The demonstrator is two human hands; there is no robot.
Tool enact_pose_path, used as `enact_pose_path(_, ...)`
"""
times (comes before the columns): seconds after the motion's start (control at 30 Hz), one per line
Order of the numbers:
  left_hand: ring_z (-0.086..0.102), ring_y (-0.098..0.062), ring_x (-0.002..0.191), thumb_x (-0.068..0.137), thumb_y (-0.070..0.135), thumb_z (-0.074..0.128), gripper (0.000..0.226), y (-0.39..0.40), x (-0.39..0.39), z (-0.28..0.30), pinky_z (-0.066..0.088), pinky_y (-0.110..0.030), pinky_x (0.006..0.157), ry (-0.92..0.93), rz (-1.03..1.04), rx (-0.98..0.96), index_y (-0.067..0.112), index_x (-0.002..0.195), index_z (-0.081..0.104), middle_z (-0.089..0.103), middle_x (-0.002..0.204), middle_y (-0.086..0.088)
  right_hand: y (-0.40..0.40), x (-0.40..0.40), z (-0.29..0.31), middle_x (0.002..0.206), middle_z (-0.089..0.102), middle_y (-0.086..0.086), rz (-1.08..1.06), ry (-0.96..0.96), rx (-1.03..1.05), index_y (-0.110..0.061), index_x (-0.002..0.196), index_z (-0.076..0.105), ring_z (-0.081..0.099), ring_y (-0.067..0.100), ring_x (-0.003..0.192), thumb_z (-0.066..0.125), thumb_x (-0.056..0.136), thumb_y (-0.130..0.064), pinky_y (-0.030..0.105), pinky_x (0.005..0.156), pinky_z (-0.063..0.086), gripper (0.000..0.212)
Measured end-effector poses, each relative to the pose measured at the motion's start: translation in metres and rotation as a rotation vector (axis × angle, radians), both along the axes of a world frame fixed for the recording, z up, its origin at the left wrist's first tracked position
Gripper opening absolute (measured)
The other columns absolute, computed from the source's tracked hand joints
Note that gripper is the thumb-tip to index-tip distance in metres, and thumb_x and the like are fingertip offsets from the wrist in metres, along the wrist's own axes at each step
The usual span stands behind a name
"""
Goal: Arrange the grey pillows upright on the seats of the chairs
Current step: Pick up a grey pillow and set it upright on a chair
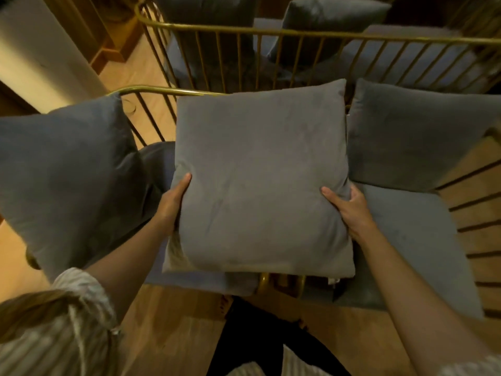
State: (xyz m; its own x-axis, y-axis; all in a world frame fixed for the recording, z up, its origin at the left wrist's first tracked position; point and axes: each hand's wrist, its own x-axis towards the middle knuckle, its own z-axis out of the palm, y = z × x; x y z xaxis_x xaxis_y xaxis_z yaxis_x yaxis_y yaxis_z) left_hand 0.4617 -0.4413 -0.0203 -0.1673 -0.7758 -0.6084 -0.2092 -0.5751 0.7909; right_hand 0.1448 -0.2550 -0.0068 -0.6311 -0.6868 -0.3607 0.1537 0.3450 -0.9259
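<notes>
Your left hand [173,204] and right hand [349,210] grip the pillow [260,180] by its sides, above the gap between two seats. Choose one seat [417,240], stand the pillow upright against the backrest.

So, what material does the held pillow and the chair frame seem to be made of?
Held grey pillow: probably velvet-like fabric, matte with soft sheen and faint nap marks. Chair frame: likely metal with brass-gold finish, judging by thin glossy rods.
</notes>
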Motion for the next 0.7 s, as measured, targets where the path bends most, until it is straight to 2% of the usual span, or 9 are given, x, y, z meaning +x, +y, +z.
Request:
enact_pose_path(0.07,0.065,-0.015,0.092,0.088,0.049,0.062,0.032,0.014,-0.023,0.009,0.050,-0.036,0.086,0.023,-0.057,-0.043,0.023,0.107,0.064,0.069,0.100,0.000,0.028,-0.023,0.006,0.121,0.067,-0.001,-0.030,-0.004,-0.019,-0.024,0.122,0.060,0.066,0.015,0.108,0.083,0.069,-0.038,0.028,0.091,0.053,0.059)
enact_pose_path(0.13,0.068,-0.016,0.093,0.086,0.041,0.069,0.025,0.032,-0.051,0.010,0.054,-0.039,0.088,0.031,-0.115,-0.087,0.023,0.102,0.065,0.071,0.101,0.000,0.061,-0.048,0.008,0.123,0.065,0.001,-0.056,0.002,-0.008,-0.018,0.129,0.057,0.065,0.011,0.104,0.079,0.077,-0.027,0.028,0.091,0.053,0.057)
enact_pose_path(0.23,0.064,-0.017,0.092,0.080,0.037,0.077,0.052,0.063,-0.099,0.004,0.052,-0.043,0.094,-0.041,-0.196,-0.127,0.015,0.120,0.054,0.064,0.107,-0.001,0.112,-0.088,0.001,0.125,0.060,0.006,-0.098,0.020,0.040,-0.010,0.137,0.050,0.059,0.021,0.112,0.068,0.088,-0.009,0.036,0.098,0.048,0.052)
enact_pose_path(0.37,0.058,-0.024,0.115,0.068,0.042,0.086,0.094,0.107,-0.164,-0.007,0.049,-0.043,0.100,0.006,-0.320,-0.102,0.023,0.146,0.037,0.055,0.131,-0.001,0.171,-0.143,-0.015,0.137,0.054,0.004,-0.179,0.014,0.091,-0.012,0.146,0.041,0.054,0.023,0.123,0.067,0.090,-0.013,0.041,0.102,0.045,0.062)
enact_pose_path(0.43,0.059,-0.021,0.117,0.060,0.046,0.089,0.099,0.129,-0.197,-0.013,0.049,-0.044,0.102,0.048,-0.401,-0.115,0.028,0.144,0.040,0.058,0.133,0.001,0.196,-0.170,-0.025,0.146,0.050,0.004,-0.227,0.006,0.122,-0.016,0.151,0.036,0.051,0.025,0.130,0.068,0.090,-0.018,0.045,0.106,0.045,0.068)
enact_pose_path(0.53,0.061,-0.019,0.115,0.059,0.043,0.090,0.094,0.156,-0.244,-0.023,0.050,-0.046,0.102,0.110,-0.476,-0.118,0.030,0.139,0.044,0.062,0.128,0.003,0.219,-0.205,-0.036,0.154,0.042,0.006,-0.286,0.021,0.162,-0.021,0.154,0.028,0.046,0.028,0.137,0.064,0.094,-0.021,0.047,0.110,0.042,0.070)
enact_pose_path(0.63,0.055,-0.018,0.118,0.064,0.039,0.088,0.098,0.181,-0.285,-0.032,0.045,-0.046,0.107,0.088,-0.528,-0.113,0.032,0.145,0.034,0.055,0.131,0.005,0.237,-0.234,-0.043,0.150,0.042,-0.004,-0.298,0.043,0.198,-0.027,0.155,0.025,0.044,0.020,0.136,0.064,0.094,-0.032,0.045,0.111,0.041,0.073)
enact_pose_path(0.7,0.047,-0.019,0.128,0.067,0.041,0.086,0.108,0.196,-0.306,-0.040,0.038,-0.045,0.112,0.028,-0.571,-0.143,0.032,0.152,0.019,0.045,0.143,0.003,0.249,-0.246,-0.056,0.153,0.042,-0.002,-0.237,0.072,0.254,-0.029,0.154,0.025,0.043,0.022,0.140,0.069,0.084,-0.051,0.048,0.113,0.039,0.085)
